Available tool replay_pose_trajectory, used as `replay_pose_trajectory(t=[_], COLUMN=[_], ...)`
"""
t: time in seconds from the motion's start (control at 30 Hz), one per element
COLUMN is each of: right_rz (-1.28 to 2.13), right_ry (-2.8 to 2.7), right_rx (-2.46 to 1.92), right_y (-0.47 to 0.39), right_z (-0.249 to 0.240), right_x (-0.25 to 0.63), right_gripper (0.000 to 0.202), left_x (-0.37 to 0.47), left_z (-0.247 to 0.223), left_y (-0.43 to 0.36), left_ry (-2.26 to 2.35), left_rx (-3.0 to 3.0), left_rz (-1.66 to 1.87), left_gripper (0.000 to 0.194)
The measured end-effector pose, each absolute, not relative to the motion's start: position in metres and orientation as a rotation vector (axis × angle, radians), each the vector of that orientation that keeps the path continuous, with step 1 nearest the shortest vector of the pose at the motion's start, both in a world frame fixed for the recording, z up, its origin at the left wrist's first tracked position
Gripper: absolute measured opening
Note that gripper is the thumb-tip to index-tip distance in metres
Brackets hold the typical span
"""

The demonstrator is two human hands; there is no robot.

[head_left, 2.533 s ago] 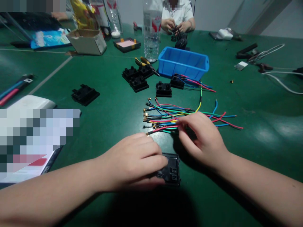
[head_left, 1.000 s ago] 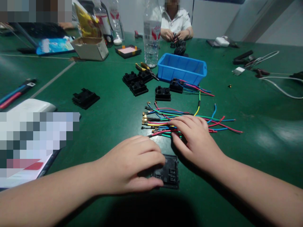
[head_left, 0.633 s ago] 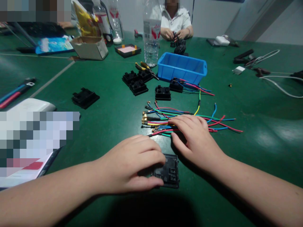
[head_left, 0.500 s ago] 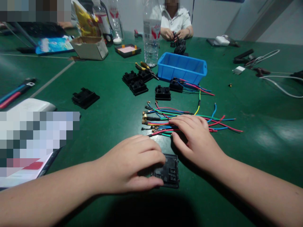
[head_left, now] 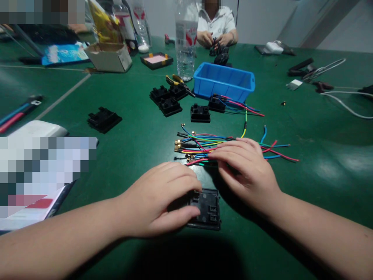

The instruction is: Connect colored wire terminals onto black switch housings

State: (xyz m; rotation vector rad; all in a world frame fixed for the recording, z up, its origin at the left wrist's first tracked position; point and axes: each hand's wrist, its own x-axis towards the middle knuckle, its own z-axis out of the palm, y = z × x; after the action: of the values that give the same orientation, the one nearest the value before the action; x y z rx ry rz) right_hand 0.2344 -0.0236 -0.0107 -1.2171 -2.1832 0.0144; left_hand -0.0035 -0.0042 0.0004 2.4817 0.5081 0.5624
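A square black plastic panel (head_left: 206, 210) with small clips lies on the table before me. My left hand (head_left: 167, 198) rests over its left side, thumb and fingers apart, the thumb on its face and fingertips by the upper edge. Beyond it is a bundle of red, blue, green and yellow wires (head_left: 201, 149) with brass terminals at their left ends. My right hand (head_left: 247, 165) lies across them, fingers curled down and thumb drawn under the index finger. The fingertips close on the wires; which ones is partly hidden.
More black panels (head_left: 170, 105) stand farther back, one with wires (head_left: 217, 104). Near them are yellow-handled pliers (head_left: 176, 81), a blue bin (head_left: 223, 83) and a water bottle (head_left: 185, 46). A pixelated device (head_left: 43, 175) lies left. Across the table a person (head_left: 217, 27) handles black parts.
My left thumb has moved up off the panel's lower edge onto its face. My right hand has shifted slightly right, its thumb drawn in under the fingers.
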Motion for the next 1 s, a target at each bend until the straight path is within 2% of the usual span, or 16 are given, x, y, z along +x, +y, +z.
replay_pose_trajectory(t=[0.2, 0.7, 1.0], right_rz=[0.015, 0.033, 0.053], right_ry=[-2.146, -2.178, -2.257], right_rx=[-1.158, -0.906, -0.742], right_y=[-0.026, -0.031, -0.03], right_z=[-0.005, 0.003, 0.008], right_x=[0.235, 0.235, 0.236], right_gripper=[0.021, 0.023, 0.018], left_x=[-0.002, -0.004, -0.001], left_z=[0.0, -0.001, -0.003], left_y=[-0.008, -0.004, -0.003], left_ry=[0.775, 0.967, 1.14], left_rx=[2.397, 2.352, 2.372], left_rz=[0.671, 0.693, 0.666], left_gripper=[0.013, 0.014, 0.022])
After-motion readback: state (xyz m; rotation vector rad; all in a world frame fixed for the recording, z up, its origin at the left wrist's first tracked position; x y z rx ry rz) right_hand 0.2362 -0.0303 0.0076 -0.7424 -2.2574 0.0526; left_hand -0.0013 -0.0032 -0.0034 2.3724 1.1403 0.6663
